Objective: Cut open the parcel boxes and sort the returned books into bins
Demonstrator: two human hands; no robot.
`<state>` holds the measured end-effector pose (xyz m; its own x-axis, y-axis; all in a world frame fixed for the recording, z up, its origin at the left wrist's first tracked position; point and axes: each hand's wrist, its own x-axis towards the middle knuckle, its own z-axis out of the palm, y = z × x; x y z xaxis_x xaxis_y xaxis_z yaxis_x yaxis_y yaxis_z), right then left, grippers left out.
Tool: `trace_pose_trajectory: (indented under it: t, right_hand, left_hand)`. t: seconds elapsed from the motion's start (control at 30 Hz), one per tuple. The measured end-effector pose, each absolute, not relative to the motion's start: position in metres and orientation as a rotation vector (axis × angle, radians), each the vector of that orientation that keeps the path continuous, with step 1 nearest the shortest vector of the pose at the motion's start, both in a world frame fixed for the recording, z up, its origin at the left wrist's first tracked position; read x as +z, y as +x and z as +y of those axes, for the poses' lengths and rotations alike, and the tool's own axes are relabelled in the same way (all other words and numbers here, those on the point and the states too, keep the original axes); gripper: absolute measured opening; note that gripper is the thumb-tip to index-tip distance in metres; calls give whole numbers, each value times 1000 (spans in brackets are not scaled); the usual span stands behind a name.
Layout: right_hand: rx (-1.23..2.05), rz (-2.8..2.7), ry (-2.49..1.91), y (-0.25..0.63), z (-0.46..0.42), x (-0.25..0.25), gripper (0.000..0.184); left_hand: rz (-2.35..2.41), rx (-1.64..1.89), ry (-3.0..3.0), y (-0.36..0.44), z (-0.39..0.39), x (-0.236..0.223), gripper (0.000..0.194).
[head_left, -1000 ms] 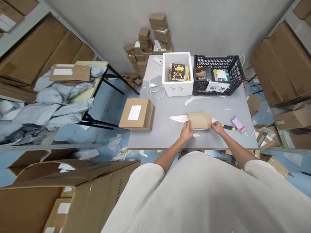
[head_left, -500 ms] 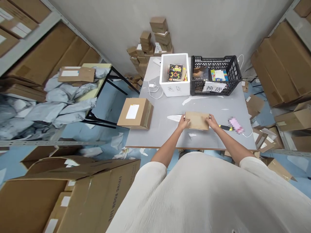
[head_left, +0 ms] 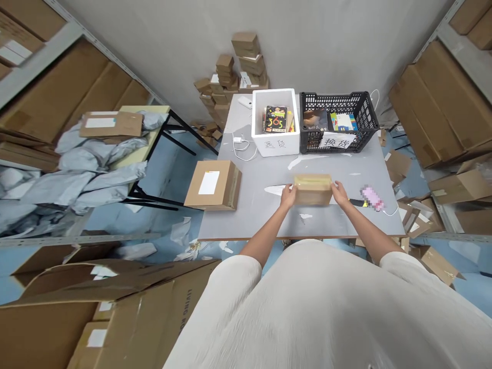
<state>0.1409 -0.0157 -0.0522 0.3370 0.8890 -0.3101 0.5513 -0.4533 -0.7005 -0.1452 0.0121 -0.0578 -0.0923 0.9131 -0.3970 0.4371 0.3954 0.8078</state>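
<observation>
Small brown box has rolled between the hands since the earlier frame: its broad plain face showed then, a yellowish taped side now. Left hand and right hand grasp its opposite ends above the grey table. Step in hand looks like turning the box; next move probably calls for steadying it with the taped side accessible. Motion blur softens the box, and contact with the tabletop is uncertain. Underside and contents hidden; pink item pixelated, black-and-yellow tool partly obscured.
</observation>
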Motion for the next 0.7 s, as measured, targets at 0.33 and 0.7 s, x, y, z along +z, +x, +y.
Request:
trace_pose_trajectory:
  t: [0.33, 0.7]
  right_hand:
    - [1013, -1138, -2260, 130, -39, -55, 46]
    - [993, -1200, -2219, 126, -24, -56, 55]
  left_hand:
    - [1724, 564, 1235, -159, -10, -79, 40]
    - [1645, 573, 1322, -142, 15, -71, 71]
